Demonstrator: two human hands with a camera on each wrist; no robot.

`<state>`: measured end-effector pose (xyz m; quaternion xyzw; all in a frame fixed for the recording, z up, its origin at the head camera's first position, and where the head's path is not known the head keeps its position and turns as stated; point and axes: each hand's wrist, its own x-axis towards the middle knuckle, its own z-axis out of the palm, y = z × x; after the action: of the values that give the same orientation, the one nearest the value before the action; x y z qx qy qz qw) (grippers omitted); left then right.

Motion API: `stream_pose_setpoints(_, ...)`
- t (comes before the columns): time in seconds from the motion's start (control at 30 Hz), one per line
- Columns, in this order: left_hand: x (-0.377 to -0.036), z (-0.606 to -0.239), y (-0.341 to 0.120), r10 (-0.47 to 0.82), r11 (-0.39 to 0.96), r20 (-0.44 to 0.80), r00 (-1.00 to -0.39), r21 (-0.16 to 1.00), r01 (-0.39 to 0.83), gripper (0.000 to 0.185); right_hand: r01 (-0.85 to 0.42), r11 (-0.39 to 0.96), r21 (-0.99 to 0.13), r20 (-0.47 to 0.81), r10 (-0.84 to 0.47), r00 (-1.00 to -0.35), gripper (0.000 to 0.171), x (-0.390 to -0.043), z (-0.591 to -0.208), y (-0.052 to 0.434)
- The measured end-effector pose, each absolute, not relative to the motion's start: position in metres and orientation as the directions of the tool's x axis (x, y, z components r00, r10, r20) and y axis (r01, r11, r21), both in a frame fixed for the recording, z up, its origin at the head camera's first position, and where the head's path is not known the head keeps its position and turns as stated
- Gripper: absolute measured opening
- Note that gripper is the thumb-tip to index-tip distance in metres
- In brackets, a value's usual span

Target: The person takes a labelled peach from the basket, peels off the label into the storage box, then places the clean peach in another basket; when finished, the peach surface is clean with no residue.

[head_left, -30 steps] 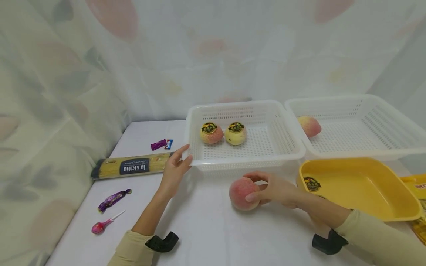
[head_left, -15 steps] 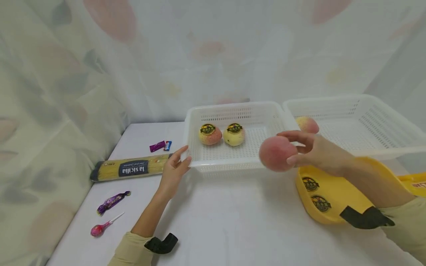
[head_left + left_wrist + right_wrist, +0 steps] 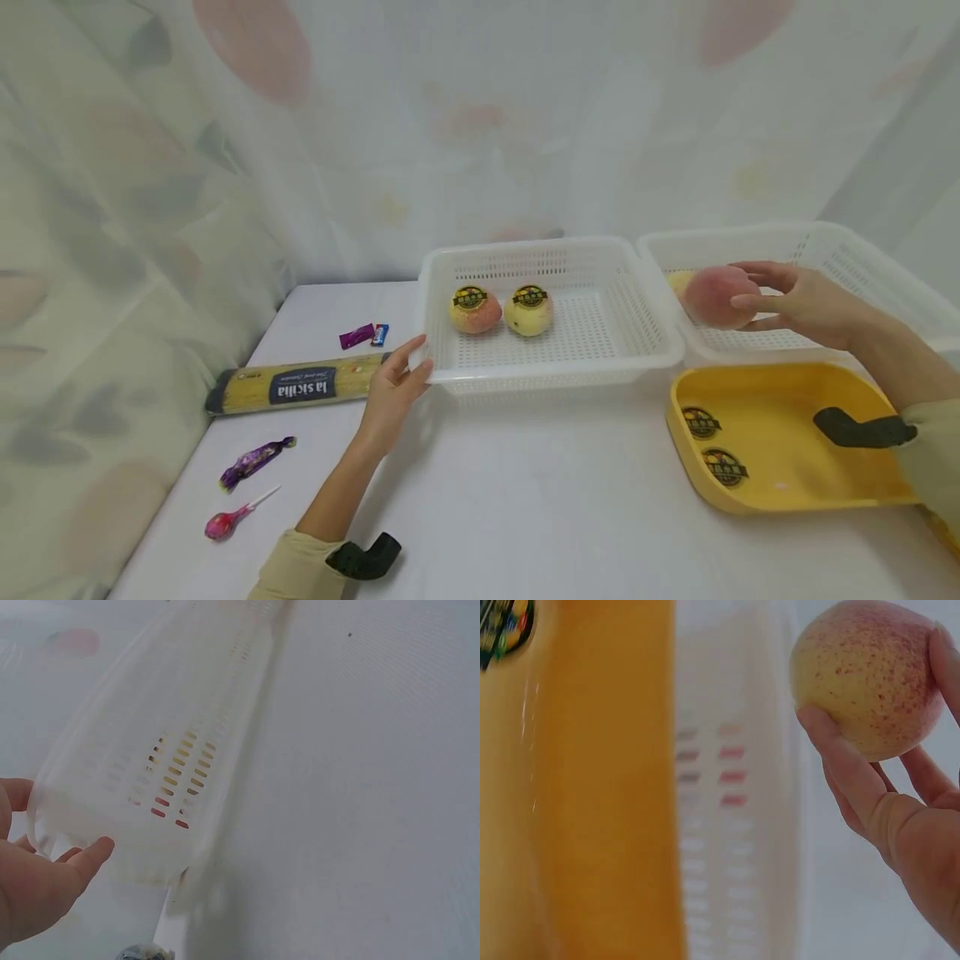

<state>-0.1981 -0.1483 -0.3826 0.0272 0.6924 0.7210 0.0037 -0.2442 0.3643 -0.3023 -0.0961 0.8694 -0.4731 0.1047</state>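
My right hand (image 3: 810,304) holds a pink-and-yellow peach (image 3: 722,297) between thumb and fingers, over the near left part of the right white basket (image 3: 757,346). Behind it, another peach (image 3: 679,281) in that basket is mostly hidden. The right wrist view shows the held peach (image 3: 870,675) with its speckled side, above the basket's slotted wall. At the left white basket (image 3: 555,367), my left hand (image 3: 390,396) grips the front left corner, thumb outside in the left wrist view. Two peaches with dark stickers, one redder (image 3: 476,312) and one paler (image 3: 528,312), lie inside it.
A yellow tub (image 3: 780,467) with two dark stickers stands in front of the right basket, under my right forearm. To the left lie a spaghetti pack (image 3: 292,385), a purple-wrapped candy (image 3: 257,461), a lollipop (image 3: 225,523) and two small sweets (image 3: 356,336).
My right hand has lifted the peach off the table and carried it right and away from me, over the right basket. A second sticker in the tub came into sight. My left hand has stayed put.
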Motion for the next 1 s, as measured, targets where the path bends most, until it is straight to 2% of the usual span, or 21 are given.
stream_pose_setpoints(0.2, -0.197, -0.384, -0.149, 0.044, -0.032, 0.035, -0.998, 0.999, 0.034, 0.049, -0.016, 0.518, -0.855, -0.17, -0.31, -0.935, 0.06, -0.261, -0.327, 0.385)
stream_pose_setpoints(0.47, -0.195, -0.388, -0.15, 0.043, -0.028, 0.044, -0.998, 0.999, 0.043, 0.051, 0.027, 0.482, -0.876, -0.251, -0.406, -0.879, 0.06, -0.279, -0.345, 0.388)
stream_pose_setpoints(0.77, -0.194, -0.39, -0.15, 0.045, -0.021, 0.016, -0.999, 1.0, 0.015, 0.05, 0.191, 0.512, -0.837, -0.42, -0.378, -0.825, 0.072, -0.285, -0.353, 0.392)
stream_pose_setpoints(0.93, -0.195, -0.387, -0.15, 0.053, -0.026, 0.035, -0.998, 0.999, 0.034, 0.05, 0.175, 0.587, -0.79, -0.453, -0.367, -0.812, 0.071, -0.287, -0.35, 0.398)
stream_pose_setpoints(1.0, -0.195, -0.385, -0.149, 0.054, -0.023, 0.033, -0.998, 0.999, 0.032, 0.05, 0.23, 0.574, -0.786, -0.489, -0.349, -0.799, 0.071, -0.287, -0.349, 0.401)
